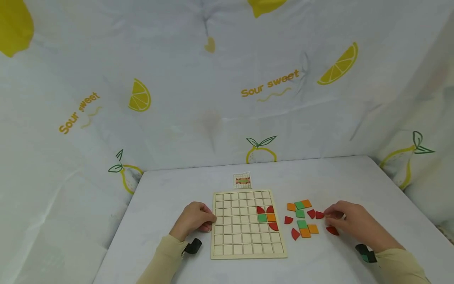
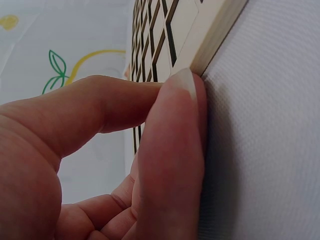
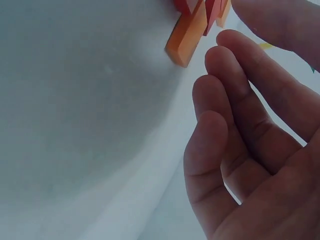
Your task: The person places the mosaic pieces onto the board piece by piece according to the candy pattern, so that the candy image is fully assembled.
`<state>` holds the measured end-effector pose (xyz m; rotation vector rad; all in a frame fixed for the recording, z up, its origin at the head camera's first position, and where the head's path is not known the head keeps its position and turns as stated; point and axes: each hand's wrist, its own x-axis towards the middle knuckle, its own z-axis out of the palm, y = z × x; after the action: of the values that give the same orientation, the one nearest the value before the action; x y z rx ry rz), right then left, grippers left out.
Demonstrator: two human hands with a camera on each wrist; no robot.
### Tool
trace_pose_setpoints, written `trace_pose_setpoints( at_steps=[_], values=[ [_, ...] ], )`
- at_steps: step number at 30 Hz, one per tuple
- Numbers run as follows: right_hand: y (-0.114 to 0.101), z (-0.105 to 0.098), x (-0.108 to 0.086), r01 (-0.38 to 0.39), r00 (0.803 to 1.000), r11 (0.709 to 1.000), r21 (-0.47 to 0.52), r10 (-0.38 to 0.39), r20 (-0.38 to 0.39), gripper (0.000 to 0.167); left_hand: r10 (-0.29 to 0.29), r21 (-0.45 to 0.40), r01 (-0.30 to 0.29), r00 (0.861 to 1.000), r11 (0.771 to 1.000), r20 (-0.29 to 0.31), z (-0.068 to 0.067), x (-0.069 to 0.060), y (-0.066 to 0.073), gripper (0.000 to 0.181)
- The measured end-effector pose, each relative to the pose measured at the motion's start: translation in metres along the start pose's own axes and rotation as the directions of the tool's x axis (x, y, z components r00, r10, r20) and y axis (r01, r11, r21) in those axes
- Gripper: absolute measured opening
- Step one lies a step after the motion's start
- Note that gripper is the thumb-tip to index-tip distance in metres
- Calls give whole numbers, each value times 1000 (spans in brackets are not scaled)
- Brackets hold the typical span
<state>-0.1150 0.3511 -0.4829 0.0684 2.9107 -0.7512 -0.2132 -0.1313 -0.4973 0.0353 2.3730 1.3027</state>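
Observation:
The left hand (image 1: pixel 194 218) pinches the left edge of a wooden grid board (image 1: pixel 227 249); in the left wrist view the thumb and index finger of that hand (image 2: pixel 165 145) meet at the board's edge (image 2: pixel 207 45). Several red quarter pieces, a green square (image 1: pixel 262 217) and an orange square (image 1: pixel 271 217) lie in the board's right-hand cells. Beside a red piece (image 1: pixel 319 215), the right hand (image 1: pixel 352 223) has its fingers loosely bent, thumb apart. In the right wrist view, nothing shows between thumb and fingers of that hand (image 3: pixel 260 120); an orange piece (image 3: pixel 186 40) is beyond.
Loose green (image 1: pixel 300 213), orange (image 1: pixel 313 228) and red pieces (image 1: pixel 295 234) lie right of the board. Another red piece (image 1: pixel 332 230) is just below the right hand. A small pattern card (image 1: pixel 242 185) lies behind the board, and a lemon-printed cloth (image 1: pixel 184 130) hangs behind the table.

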Motion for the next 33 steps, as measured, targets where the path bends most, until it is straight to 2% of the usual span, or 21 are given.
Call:
trace_pose_setpoints(
  at_steps=[9,18,27,33],
  values=[
    [-8,11,15,94,995,996,2,-94,-12,26,-6,-14,6,1000,1000,7,-1,0,0,19],
    [-10,13,24,72,997,997,-1,-72,14,23,-3,-14,3,1000,1000,5,1,-1,2,20],
    [-15,14,29,103,994,994,-28,-102,24,25,0,-8,0,1000,1000,-1,-1,0,-1,19],
    [-16,13,29,103,994,995,-7,-103,38,24,-8,-21,8,1000,1000,0,-2,2,-2,19]
  ],
)
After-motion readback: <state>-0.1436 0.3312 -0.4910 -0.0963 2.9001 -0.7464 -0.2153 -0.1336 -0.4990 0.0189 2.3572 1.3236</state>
